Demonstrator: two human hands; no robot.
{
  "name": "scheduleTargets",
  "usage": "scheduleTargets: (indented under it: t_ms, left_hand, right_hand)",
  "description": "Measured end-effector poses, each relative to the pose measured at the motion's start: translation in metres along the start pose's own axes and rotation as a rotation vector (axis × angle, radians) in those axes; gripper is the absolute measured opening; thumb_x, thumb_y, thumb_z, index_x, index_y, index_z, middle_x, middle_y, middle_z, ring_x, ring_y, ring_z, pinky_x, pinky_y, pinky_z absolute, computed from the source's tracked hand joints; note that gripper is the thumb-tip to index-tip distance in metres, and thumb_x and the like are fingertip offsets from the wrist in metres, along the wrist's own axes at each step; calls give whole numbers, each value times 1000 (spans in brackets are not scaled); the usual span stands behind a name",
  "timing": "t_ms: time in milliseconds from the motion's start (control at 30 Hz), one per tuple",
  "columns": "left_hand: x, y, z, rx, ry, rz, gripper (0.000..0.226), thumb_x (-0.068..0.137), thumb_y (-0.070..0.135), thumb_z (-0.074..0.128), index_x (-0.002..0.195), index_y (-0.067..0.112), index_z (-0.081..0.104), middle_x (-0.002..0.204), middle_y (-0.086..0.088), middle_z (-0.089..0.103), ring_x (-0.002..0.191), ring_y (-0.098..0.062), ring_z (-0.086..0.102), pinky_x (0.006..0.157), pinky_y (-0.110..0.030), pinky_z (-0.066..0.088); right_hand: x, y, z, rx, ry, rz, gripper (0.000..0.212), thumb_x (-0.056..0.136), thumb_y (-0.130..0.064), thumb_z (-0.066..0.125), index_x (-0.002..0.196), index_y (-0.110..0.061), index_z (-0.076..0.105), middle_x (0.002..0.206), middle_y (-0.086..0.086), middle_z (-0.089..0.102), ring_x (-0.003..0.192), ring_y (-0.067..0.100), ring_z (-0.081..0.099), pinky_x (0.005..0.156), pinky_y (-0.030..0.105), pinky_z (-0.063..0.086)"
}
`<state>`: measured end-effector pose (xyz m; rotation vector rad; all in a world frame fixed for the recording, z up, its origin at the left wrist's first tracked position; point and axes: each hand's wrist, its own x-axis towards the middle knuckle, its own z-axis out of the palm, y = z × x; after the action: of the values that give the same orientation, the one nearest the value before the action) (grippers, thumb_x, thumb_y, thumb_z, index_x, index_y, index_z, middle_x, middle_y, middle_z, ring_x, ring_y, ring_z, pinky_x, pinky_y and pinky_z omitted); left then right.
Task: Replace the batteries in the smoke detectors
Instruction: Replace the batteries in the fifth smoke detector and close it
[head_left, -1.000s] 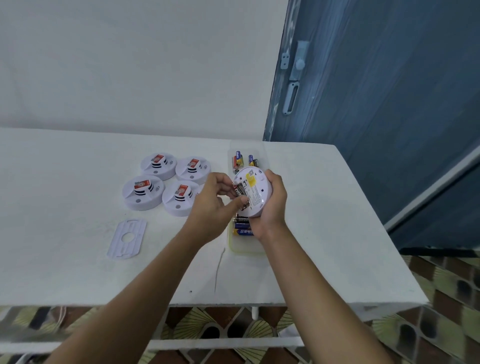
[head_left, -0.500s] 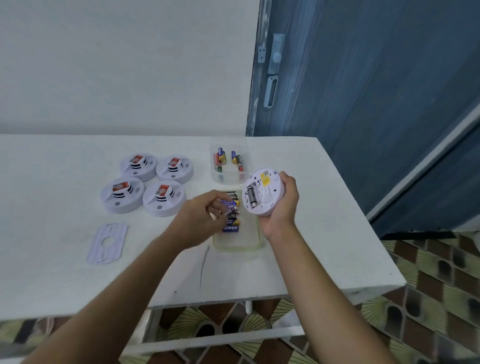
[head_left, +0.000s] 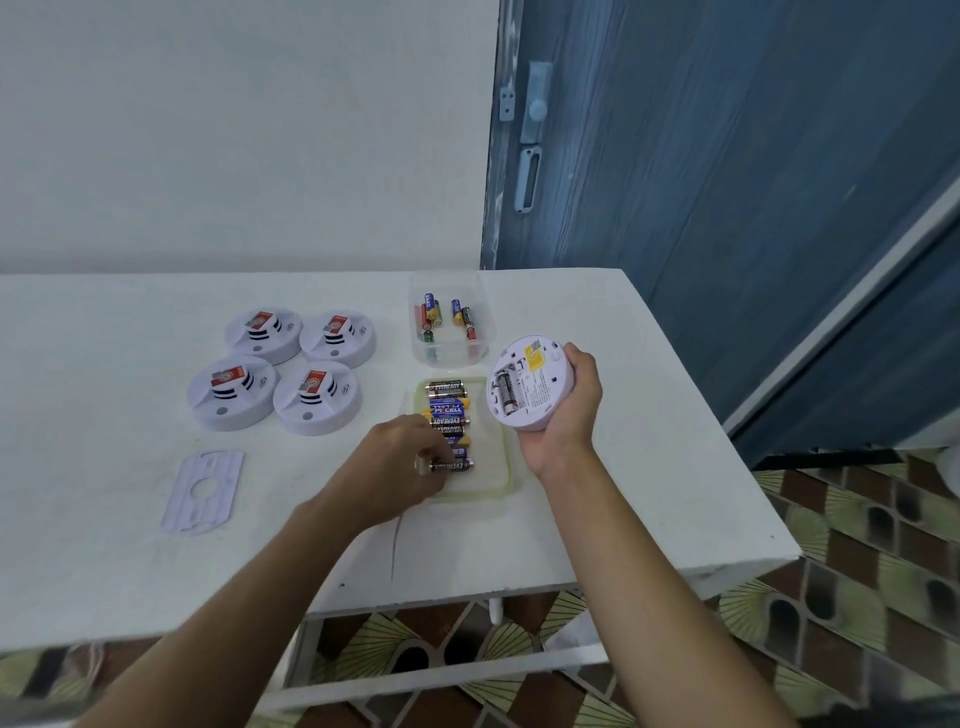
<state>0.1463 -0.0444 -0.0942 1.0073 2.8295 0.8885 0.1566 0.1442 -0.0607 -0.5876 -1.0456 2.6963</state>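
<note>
My right hand (head_left: 563, 415) holds a white round smoke detector (head_left: 527, 382) above the table, its back turned to me, with one battery sitting in the open compartment. My left hand (head_left: 400, 462) reaches into a shallow clear tray (head_left: 498, 467) where a row of AA batteries (head_left: 447, 410) lies. Its fingertips pinch the nearest battery (head_left: 452, 465) of that row. A small clear tub (head_left: 449, 353) behind the tray contains several more batteries.
Several white smoke detectors (head_left: 280, 371) sit face up in a cluster at the left of the white table (head_left: 649, 493). A flat white mounting plate (head_left: 203, 491) lies near the front left. A blue door (head_left: 727, 156) stands behind on the right.
My left hand left the detector and dropped to the battery tray, closing on the nearest battery. My right hand shifted the detector to the right, off the tray.
</note>
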Motion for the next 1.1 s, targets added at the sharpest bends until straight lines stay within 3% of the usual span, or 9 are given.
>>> scheduleTargets:
  t_ms: [233,367,633,733,800,867,967,1033,1100]
  left_hand:
    - [5,5,-5,-91,114,-16,20,75,21,78,94,17,71,89,4,62,76,-2,54,68,-3,35]
    - [17,22,-11,-132,261,-28,25,80,24,76,103,19,70,97,9,65,84,0,54,72,-2,36]
    - [28,44,-18,-155,224,-189,38,77,33,78,114,24,71,110,9,71,88,-6,62,75,-10,45]
    - [25,49,-21,-116,250,-151,31,74,35,76,101,19,76,92,0,76,80,-15,65,74,-24,48]
    - [25,51,-21,-30,219,-114,41,71,45,63,96,16,76,82,-4,74,74,-23,65,72,-33,50]
    - [27,50,-20,32,179,-90,54,68,55,49,92,14,75,75,-7,72,68,-27,64,66,-37,52]
    - [30,47,-17,92,147,-70,53,66,53,47,82,10,73,59,-8,61,47,-18,46,48,-26,40]
    - [30,48,-16,145,144,-40,42,68,46,52,77,9,70,52,-5,48,43,-12,28,44,-17,22]
    - [31,46,-15,168,136,-28,44,69,48,46,75,11,69,53,-5,48,45,-18,27,44,-16,19]
  right_hand:
    - [3,8,0,-15,-12,20,23,90,-41,49,86,-20,59,88,7,62,80,23,59,67,29,48]
    - [0,7,2,-17,-58,55,27,94,-39,45,83,-19,59,76,4,68,69,21,63,63,26,48]
    - [1,10,3,-80,-110,63,31,94,-38,47,78,-18,64,79,5,63,73,20,60,63,28,45]
    - [1,11,2,-136,-137,78,36,95,-39,48,81,-16,72,83,7,65,74,20,61,66,30,46]
    - [1,13,5,-170,-127,90,38,89,-42,53,103,-10,68,93,10,63,79,21,62,68,30,49]
    - [2,15,6,-191,-120,91,38,87,-41,54,105,-11,67,96,12,62,81,22,62,67,29,51]
    - [3,16,5,-201,-127,99,30,94,-34,49,83,-15,68,87,9,63,75,21,61,63,27,50]
    - [2,17,6,-230,-122,98,28,92,-36,50,88,-13,66,89,10,61,74,21,60,64,28,48]
    - [3,18,7,-254,-104,99,33,85,-40,54,95,-11,65,90,11,61,75,22,60,65,29,47]
